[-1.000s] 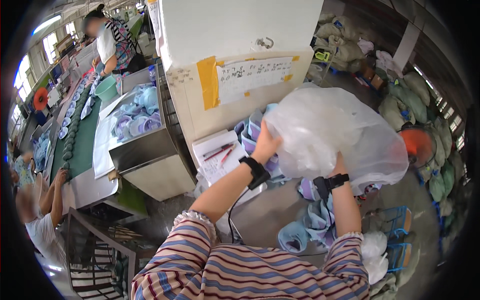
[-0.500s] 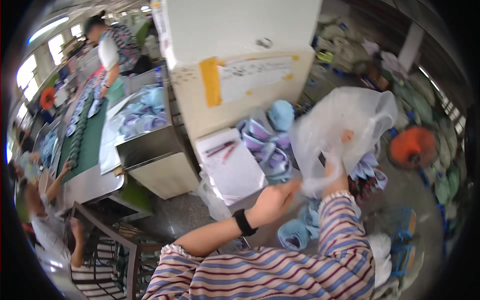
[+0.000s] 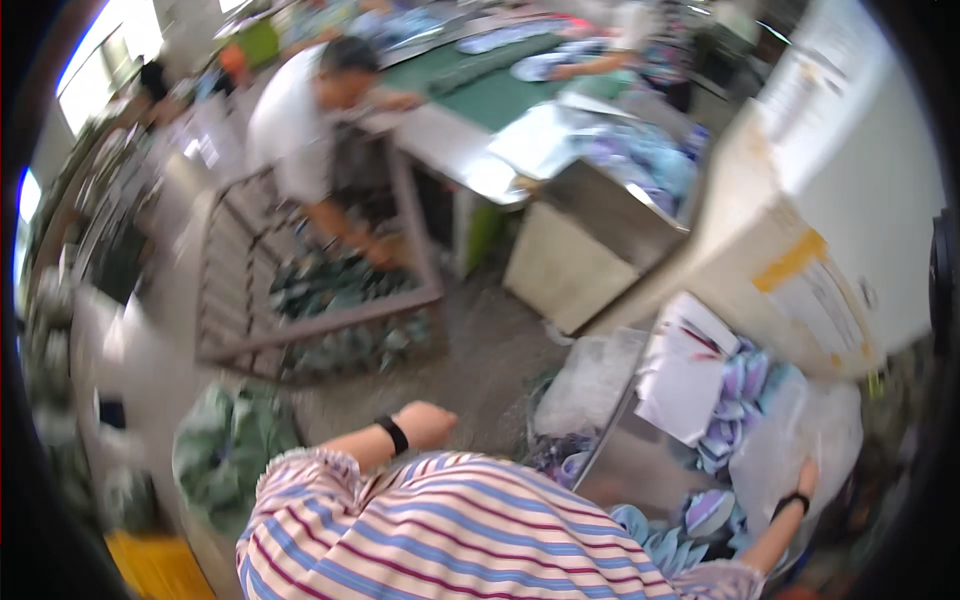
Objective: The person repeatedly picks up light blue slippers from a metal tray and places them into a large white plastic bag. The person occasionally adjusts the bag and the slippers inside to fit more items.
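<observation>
My right hand, with a black band at the wrist, grips a translucent plastic bag at the lower right. Beside that bag, light-blue and purple cupped pieces lie heaped on a metal-topped table. More of these pieces sit near my right forearm. My left hand hangs over the floor, away from the table, below a crate. Motion smears its fingers, and nothing shows clearly in it.
White paper with pens lies on the table, and a clear bag stands beside it. A co-worker reaches into a barred crate of dark green pieces. A green sack is at my left. A metal bin stands ahead.
My view has swung left, bringing the crate and co-worker toward the middle. My left hand has moved away from the plastic bag; my right hand stays at it.
</observation>
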The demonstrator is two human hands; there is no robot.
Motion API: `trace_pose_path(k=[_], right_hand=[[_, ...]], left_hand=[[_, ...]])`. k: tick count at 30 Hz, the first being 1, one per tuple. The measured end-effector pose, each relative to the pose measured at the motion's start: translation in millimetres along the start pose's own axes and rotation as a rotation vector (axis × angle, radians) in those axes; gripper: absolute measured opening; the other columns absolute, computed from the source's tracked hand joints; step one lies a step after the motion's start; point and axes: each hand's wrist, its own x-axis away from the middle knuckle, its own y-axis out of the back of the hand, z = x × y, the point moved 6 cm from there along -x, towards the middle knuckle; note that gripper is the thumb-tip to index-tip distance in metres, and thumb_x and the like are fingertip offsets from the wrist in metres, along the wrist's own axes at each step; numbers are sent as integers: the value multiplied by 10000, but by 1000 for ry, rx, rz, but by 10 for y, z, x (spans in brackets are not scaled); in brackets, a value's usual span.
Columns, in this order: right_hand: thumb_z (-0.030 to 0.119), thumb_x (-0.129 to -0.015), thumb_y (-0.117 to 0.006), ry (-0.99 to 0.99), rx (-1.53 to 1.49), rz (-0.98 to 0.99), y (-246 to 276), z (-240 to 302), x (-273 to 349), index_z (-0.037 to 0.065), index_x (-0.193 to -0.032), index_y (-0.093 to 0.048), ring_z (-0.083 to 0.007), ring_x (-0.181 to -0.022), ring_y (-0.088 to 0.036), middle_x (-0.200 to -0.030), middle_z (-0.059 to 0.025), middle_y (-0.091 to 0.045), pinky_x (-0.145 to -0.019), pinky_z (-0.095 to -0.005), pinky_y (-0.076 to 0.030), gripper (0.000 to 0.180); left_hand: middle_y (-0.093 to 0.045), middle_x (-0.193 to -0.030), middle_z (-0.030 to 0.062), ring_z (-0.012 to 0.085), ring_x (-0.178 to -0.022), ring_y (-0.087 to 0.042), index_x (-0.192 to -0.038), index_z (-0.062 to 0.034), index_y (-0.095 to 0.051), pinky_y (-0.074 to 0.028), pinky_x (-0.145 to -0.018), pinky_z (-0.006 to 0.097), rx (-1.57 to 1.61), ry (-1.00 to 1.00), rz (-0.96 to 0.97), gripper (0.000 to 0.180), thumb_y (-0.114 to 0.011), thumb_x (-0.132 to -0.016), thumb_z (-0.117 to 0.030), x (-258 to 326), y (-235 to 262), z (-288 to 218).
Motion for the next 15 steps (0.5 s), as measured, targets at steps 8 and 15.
trace_pose_path(k=[8,15], right_hand=[[179,-844,-500,521,-120,-513,1439,2491,1673,-46,-981,-548,-251,-816,-585,-852,-129,-602,-724,-343,-469,267],[145,-740,-580,1372,-177,407,78,6177,5137,27,-1057,-558,-272,-913,-584,-947,-162,-611,-769,-349,-461,338]], left_hand=[[-628,-906,166,329,-851,-592,-991,-54,-592,-461,-746,409,692,896,-541,294,-497,-765,-216,1995,-1965,2115],[-645,-754,150,315,-759,-616,-809,-63,-666,-471,-725,394,980,1296,-388,261,-496,-761,-256,3631,-3999,2171]])
